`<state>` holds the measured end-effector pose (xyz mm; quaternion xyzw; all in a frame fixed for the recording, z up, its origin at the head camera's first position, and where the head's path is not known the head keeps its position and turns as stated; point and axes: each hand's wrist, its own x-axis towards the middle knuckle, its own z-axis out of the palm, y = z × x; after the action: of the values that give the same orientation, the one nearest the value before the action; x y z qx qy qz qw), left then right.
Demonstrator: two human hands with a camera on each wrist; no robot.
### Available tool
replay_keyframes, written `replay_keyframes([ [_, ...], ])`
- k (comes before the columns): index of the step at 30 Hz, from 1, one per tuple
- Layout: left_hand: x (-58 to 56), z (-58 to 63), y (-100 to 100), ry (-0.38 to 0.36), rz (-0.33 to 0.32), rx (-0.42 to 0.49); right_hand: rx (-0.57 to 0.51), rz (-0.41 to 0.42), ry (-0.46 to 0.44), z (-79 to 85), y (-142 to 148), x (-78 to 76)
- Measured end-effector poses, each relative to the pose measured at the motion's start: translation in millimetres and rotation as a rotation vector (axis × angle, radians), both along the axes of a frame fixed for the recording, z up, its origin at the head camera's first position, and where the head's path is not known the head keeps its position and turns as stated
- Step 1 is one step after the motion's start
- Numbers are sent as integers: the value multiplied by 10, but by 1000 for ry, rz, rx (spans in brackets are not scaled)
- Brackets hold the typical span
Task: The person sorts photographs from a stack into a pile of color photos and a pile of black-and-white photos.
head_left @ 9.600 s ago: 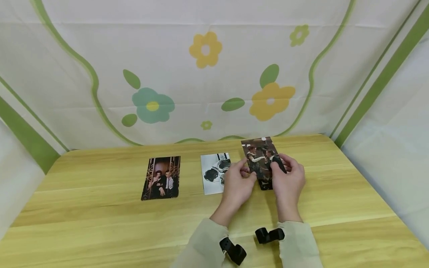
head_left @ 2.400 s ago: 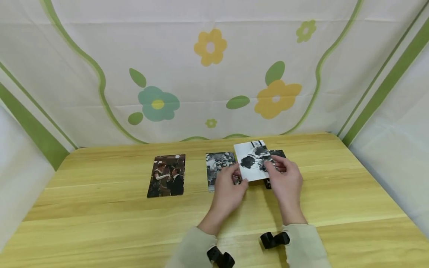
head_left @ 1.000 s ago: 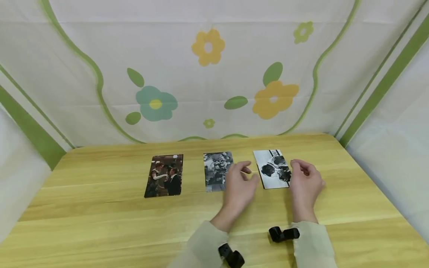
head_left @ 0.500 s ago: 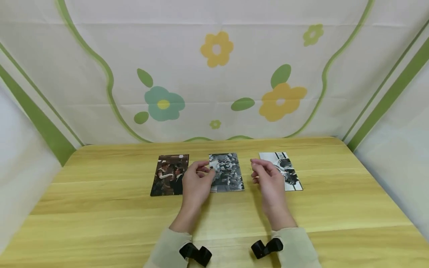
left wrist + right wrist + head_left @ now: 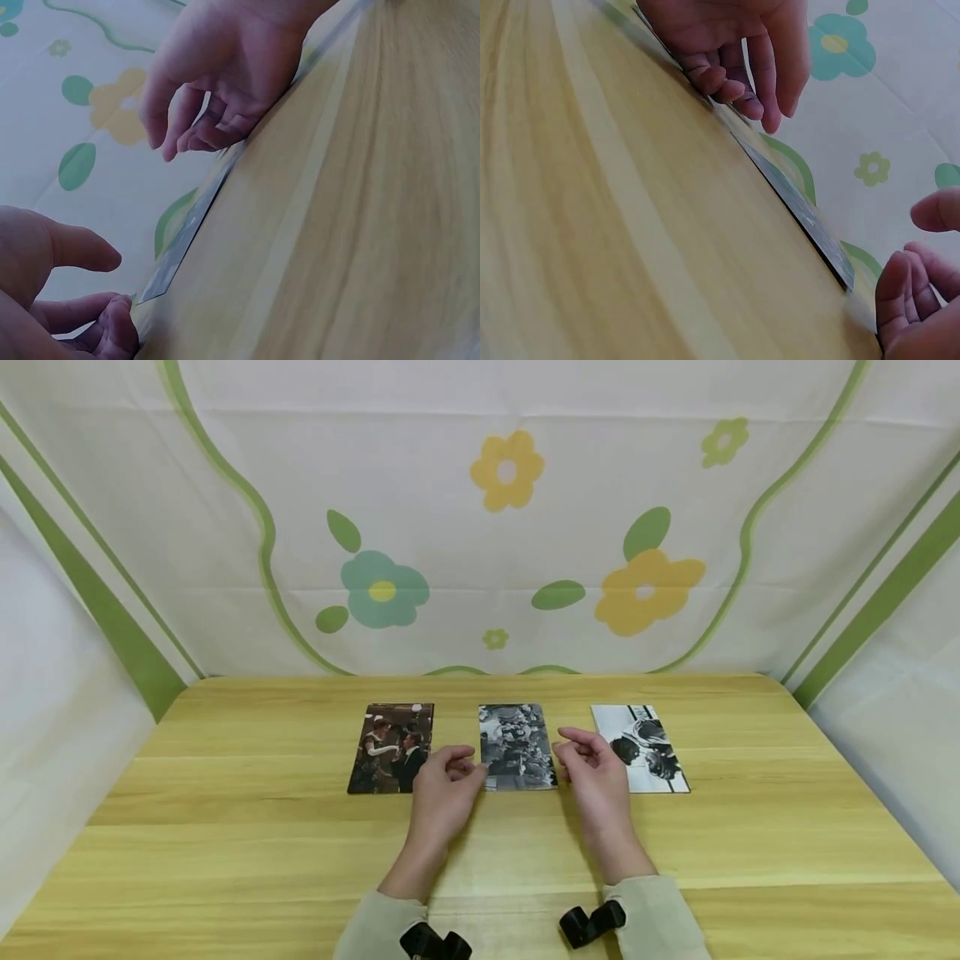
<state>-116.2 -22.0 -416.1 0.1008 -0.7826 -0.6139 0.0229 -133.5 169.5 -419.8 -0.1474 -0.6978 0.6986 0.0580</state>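
Observation:
Three photo cards lie in a row on the table. The middle one is a black-and-white crowd photo point(image 5: 517, 747), seen nearly edge-on in both wrist views. My left hand point(image 5: 444, 793) is by its left edge, fingers loosely bent, thumb tip close to the card. By its right edge is my right hand point(image 5: 596, 789), also with loosely bent fingers and nothing in them. To the left, a brown-toned photo of two people point(image 5: 386, 752) is partly covered by my left hand. On the right, a white photo with dark heads point(image 5: 648, 752) is overlapped by my right hand.
The wood-grain table point(image 5: 262, 860) reaches back to a white cloth backdrop point(image 5: 450, 552) with printed flowers. Cloth walls rise at both sides. A black wrist camera point(image 5: 435, 941) is on the left sleeve, another black camera point(image 5: 592, 924) on the right.
Earlier both hands held the brown photo, which now lies at left; later they held the white photo, then laid it at right. Both hands have since moved left to the middle photo.

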Motion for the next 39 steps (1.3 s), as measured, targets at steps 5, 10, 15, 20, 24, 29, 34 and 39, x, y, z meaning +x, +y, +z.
replay_keyframes([
  [5, -7, -26, 58, 5, -56, -90, 104, 67, -32, 17, 11, 15],
  [10, -13, -34, 114, 21, -121, -221, 218, 164, -57, 47, 19, 26],
  [15, -10, -24, 143, 6, -133, -274, 281, 220, -77, 52, 12, 37],
  [20, -21, -15, 152, -3, -128, -294, 329, 237, -47, 57, -12, 45],
  [24, -28, -17, 165, -9, -123, -283, 352, 234, -48, 65, -24, 51],
  [29, -36, -14, 176, -13, -101, -261, 345, 232, -45, 57, -36, 41],
  [34, -27, -11, 187, -19, -83, -245, 345, 229, -36, 52, -38, 52],
  [39, -24, -14, 192, -4, -69, -247, 348, 226, -36, 43, -39, 49],
])
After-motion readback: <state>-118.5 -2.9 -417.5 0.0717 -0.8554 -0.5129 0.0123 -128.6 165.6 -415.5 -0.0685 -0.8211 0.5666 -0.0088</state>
